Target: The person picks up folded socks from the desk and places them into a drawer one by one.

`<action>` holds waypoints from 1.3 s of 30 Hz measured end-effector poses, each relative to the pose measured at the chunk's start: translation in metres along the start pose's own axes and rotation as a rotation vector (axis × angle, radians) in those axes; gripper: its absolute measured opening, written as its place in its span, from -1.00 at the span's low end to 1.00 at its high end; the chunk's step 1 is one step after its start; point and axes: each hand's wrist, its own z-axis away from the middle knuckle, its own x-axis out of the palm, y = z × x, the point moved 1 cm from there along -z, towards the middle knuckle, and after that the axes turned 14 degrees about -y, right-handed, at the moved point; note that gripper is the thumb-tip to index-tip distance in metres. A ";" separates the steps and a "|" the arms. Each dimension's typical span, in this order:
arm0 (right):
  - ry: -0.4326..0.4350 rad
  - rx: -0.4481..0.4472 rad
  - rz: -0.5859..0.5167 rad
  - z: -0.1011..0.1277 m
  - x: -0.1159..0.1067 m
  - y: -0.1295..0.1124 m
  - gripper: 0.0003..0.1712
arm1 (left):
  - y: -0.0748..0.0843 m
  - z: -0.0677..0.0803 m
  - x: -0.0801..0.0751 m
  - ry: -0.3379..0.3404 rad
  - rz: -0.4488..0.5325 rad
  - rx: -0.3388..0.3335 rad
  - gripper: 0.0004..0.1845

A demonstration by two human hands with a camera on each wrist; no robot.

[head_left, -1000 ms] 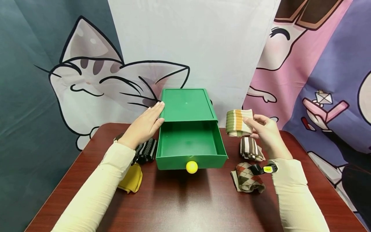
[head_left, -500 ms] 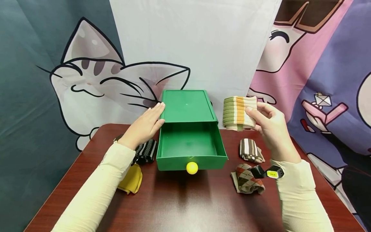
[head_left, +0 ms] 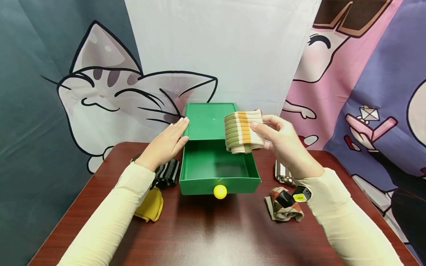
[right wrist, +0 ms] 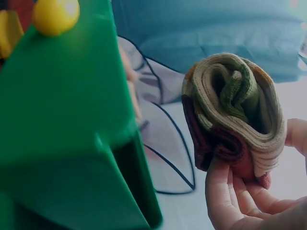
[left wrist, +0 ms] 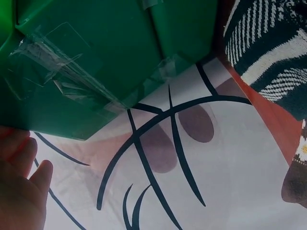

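Observation:
My right hand (head_left: 287, 142) pinches a rolled pair of socks (head_left: 244, 131) with green, cream and orange stripes. It hangs in the air above the right side of the pulled-out drawer (head_left: 214, 186). In the right wrist view the socks (right wrist: 235, 110) show their coiled end, with a dark red part at the bottom between thumb and fingers. My left hand (head_left: 166, 142) rests with straight fingers against the left side of the green box (head_left: 206, 122). The drawer's visible floor is bare, and a yellow ball knob (head_left: 220, 191) sits on its front.
Black-and-white patterned socks (head_left: 169, 173) and a yellow folded sock (head_left: 151, 206) lie left of the box. To the right are brown-and-white striped socks (head_left: 283, 173), partly hidden by my wrist, and argyle socks (head_left: 286, 212). A printed cloth (head_left: 216, 44) hangs behind the table (head_left: 209, 236).
My right hand has lifted the striped socks, then carried them left from beside the box to over the drawer. The left hand has stayed at the box.

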 end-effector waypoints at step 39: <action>-0.354 0.472 0.450 -0.035 0.068 0.043 -0.41 | -0.002 0.000 0.002 0.021 0.001 0.003 -0.35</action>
